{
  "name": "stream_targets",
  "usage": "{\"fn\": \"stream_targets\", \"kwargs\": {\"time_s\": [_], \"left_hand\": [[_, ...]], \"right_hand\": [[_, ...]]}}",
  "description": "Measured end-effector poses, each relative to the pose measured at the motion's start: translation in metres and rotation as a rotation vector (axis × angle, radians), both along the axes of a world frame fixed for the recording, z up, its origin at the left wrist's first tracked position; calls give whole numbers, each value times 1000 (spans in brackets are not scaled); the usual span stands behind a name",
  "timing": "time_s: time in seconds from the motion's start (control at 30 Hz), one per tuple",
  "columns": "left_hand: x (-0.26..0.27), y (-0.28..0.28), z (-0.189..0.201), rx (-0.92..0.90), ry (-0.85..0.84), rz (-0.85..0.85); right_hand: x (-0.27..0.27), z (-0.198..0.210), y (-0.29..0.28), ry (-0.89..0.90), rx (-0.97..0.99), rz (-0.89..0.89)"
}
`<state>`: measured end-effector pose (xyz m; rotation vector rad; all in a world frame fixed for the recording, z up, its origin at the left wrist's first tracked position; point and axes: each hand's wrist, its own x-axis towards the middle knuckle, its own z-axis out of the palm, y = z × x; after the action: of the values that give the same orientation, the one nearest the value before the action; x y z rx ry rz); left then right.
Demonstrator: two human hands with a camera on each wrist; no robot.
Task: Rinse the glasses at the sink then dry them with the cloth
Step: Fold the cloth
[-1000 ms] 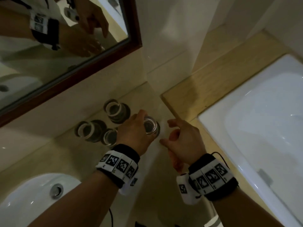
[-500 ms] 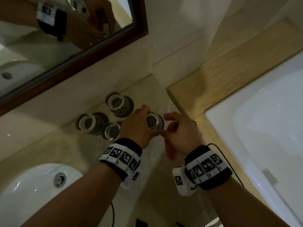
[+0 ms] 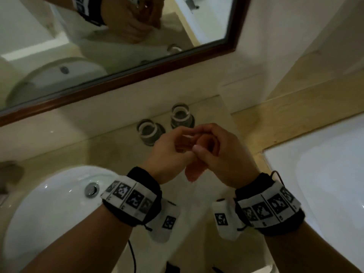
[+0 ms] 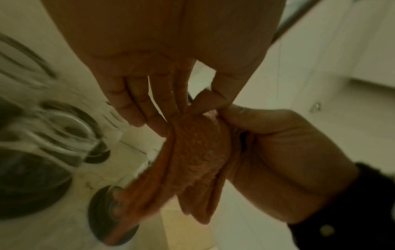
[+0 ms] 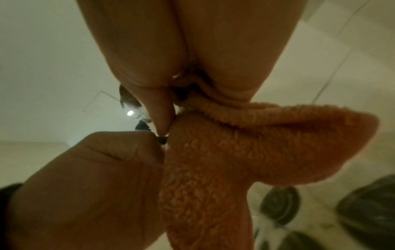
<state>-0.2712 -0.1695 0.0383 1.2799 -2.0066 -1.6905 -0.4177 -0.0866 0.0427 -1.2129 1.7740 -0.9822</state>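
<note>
My left hand (image 3: 175, 148) and right hand (image 3: 218, 152) meet above the counter, both on an orange terry cloth (image 3: 194, 173) that hangs between them. In the left wrist view the left hand (image 4: 198, 101) pinches a corner of the cloth (image 4: 198, 152) and the right hand (image 4: 278, 152) grips its bunched side. The right wrist view shows the cloth (image 5: 235, 160) under my right palm. Two clear glasses (image 3: 150, 133) (image 3: 181, 116) stand on the counter behind the hands. Any other glasses are hidden by the hands.
A white basin (image 3: 49, 203) with a chrome drain (image 3: 91, 189) lies at lower left. A white bathtub (image 3: 325, 174) with a pale wooden ledge (image 3: 285, 123) is on the right. A wood-framed mirror (image 3: 137, 79) hangs on the wall behind the glasses.
My left hand has let go of the glass it held on the counter and joined the right hand on the orange cloth. The head view has shifted left, toward the basin.
</note>
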Motion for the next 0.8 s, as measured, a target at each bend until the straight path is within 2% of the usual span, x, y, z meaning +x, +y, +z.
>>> {"fn": "stream_targets", "kwargs": {"time_s": [0.07,0.2,0.37,0.53,0.67,0.8], "left_hand": [[37,0,10,115,113,84],[125,3,26,202,251,103],[249,10,32,66,238,330],[369,15,39,-46,265,444],[461,14,42,-91,289,534],[543,11,44,-147,265,663]], "right_hand": [[26,13,-8,-69,-14,82],[93,33,-21,-45,-37,267],[194,52,-35,-61,-43,405],[303,63,-54,64,-105,464],[386,59,-73,110,-132,505],[458,54,-97,147,-118,619]]}}
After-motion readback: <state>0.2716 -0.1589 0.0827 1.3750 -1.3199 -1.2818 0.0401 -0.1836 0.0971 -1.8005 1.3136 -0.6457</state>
